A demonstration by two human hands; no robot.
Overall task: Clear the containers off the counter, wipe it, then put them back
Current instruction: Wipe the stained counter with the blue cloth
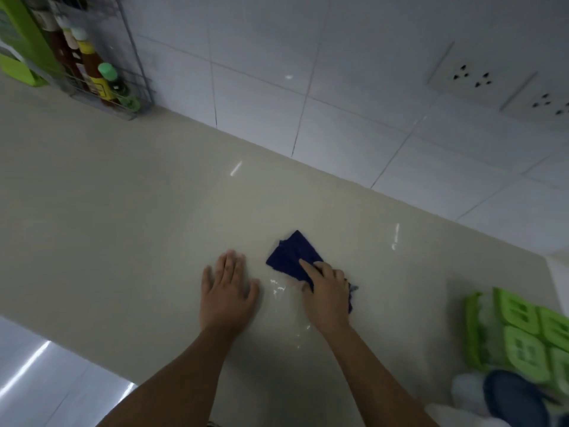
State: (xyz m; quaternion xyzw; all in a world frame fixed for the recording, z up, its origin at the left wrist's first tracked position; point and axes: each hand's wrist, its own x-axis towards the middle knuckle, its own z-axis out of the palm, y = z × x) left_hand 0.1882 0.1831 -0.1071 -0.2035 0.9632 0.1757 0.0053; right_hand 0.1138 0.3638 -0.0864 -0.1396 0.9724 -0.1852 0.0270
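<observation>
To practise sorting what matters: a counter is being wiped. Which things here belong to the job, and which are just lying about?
Job: cloth, held by the right hand; counter; left hand flat on it; green-lidded containers at the right.
Lying about: bottle rack; green box; wall sockets.
</observation>
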